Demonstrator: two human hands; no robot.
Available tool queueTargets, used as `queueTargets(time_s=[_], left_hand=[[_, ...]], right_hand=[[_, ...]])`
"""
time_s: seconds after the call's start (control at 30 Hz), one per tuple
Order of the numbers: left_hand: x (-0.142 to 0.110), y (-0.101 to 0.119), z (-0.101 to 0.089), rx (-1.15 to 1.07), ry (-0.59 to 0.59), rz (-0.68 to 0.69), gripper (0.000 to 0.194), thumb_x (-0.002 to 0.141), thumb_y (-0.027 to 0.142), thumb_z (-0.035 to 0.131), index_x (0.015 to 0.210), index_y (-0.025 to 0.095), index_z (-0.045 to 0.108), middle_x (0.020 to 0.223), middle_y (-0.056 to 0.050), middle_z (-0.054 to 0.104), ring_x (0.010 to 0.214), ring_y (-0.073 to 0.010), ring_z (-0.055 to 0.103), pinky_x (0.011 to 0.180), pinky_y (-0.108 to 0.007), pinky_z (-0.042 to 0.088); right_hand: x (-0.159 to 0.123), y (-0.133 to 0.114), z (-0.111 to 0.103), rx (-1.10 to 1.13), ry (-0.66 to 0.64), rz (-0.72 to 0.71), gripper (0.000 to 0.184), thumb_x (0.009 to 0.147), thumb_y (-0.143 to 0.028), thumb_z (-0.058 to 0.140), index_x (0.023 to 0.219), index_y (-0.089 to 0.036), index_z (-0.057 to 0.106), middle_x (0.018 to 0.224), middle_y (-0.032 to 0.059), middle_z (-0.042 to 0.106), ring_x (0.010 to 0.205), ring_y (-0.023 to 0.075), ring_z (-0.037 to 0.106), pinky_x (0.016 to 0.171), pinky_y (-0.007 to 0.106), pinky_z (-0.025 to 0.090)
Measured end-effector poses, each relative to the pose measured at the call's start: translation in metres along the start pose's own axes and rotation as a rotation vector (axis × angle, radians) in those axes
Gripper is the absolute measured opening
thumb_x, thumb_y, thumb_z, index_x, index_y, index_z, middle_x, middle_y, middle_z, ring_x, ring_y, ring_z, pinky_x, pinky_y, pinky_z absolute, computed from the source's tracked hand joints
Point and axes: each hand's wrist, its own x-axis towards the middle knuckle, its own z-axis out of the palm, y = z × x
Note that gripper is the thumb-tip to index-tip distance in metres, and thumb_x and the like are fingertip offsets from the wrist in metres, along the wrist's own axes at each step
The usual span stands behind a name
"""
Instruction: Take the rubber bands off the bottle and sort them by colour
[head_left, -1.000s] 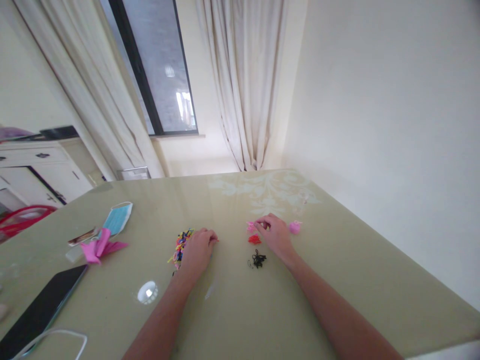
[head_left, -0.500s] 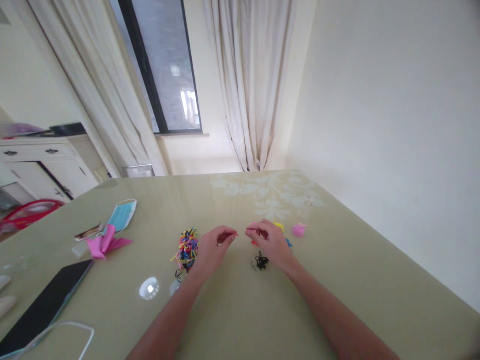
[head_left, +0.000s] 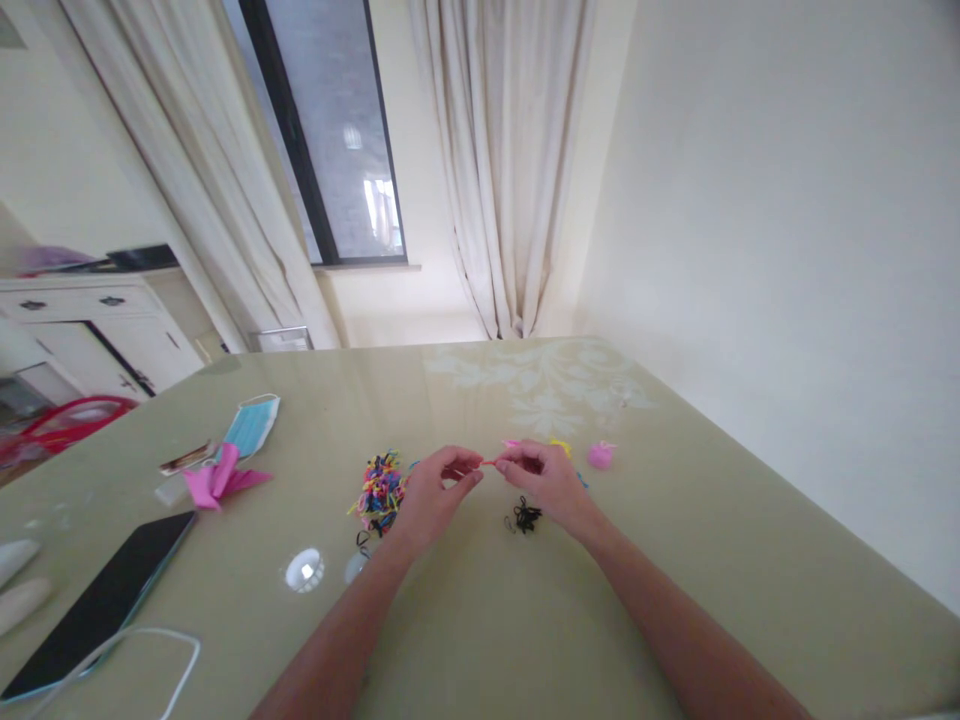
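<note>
A small red elastic band (head_left: 489, 462) spans the short gap between my two hands. My left hand (head_left: 433, 498) pinches one end of it with thumb and fingers, while my right hand (head_left: 553, 488) pinches the other. Beside my left hand lies a mixed pile of multicoloured elastic bands (head_left: 379, 492), partly covered by the hand. Under my right hand's wrist side is a small heap of black bands (head_left: 526, 515). Yellow bands (head_left: 559, 448) and a bit of blue show behind the right hand, which hides much of them. A pink bundle (head_left: 601, 455) sits farther right.
On the left of the glossy table (head_left: 465, 640) are a blue face mask (head_left: 253, 428), a folded pink paper piece (head_left: 220, 480), a dark tablet (head_left: 105, 600) and a white cable (head_left: 191, 640). A wall (head_left: 780, 250) runs along the right edge.
My hands have come closer together, and the red band, earlier only at my left fingertips, is now held between both. The view has shifted slightly.
</note>
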Motion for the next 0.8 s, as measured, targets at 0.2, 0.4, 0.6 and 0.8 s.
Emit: queueTargets(time_s=[0.2,0.4,0.6,0.8], left_hand=[[0.0,-0.02,-0.028,0.801,0.06,-0.172,0.024,0.091,0.026,0.065,0.113,0.019,0.075,0.117,-0.013,0.071,0.117,-0.0312,0.062,0.103,-0.043,0.045],[0.004,-0.024,-0.032,0.804,-0.044,-0.213,0.02,0.095,0.017,0.054,0.093,0.02,0.074,0.102,-0.009,0.074,0.102,-0.0243,0.068,0.094,-0.034,0.047],[0.004,-0.027,-0.033,0.805,0.013,-0.184,0.02,0.096,0.02,0.052,0.094,0.02,0.072,0.103,-0.009,0.074,0.102,-0.026,0.068,0.092,-0.036,0.047],[0.006,-0.032,-0.036,0.707,0.075,-0.195,0.02,0.094,0.022,0.054,0.094,0.022,0.074,0.1,-0.008,0.077,0.097,-0.0244,0.071,0.086,-0.034,0.049]], right_hand=[[-0.002,-0.007,-0.026,0.244,0.028,0.102,0.03,0.08,-0.048,0.08,0.088,-0.019,0.082,0.082,0.0053,0.076,0.078,0.0191,0.066,0.073,0.031,0.051],[-0.004,-0.011,-0.035,0.317,0.044,0.059,0.027,0.078,-0.047,0.084,0.08,-0.021,0.08,0.079,0.0034,0.075,0.075,0.018,0.065,0.073,0.03,0.052],[-0.01,-0.03,-0.04,0.274,0.058,0.045,0.034,0.079,-0.054,0.081,0.08,-0.02,0.079,0.072,0.0027,0.069,0.067,0.0169,0.06,0.06,0.028,0.048],[-0.003,-0.018,-0.043,-0.139,0.002,-0.012,0.03,0.088,-0.047,0.071,0.081,-0.019,0.079,0.07,0.0023,0.069,0.063,0.0156,0.055,0.058,0.029,0.039]])
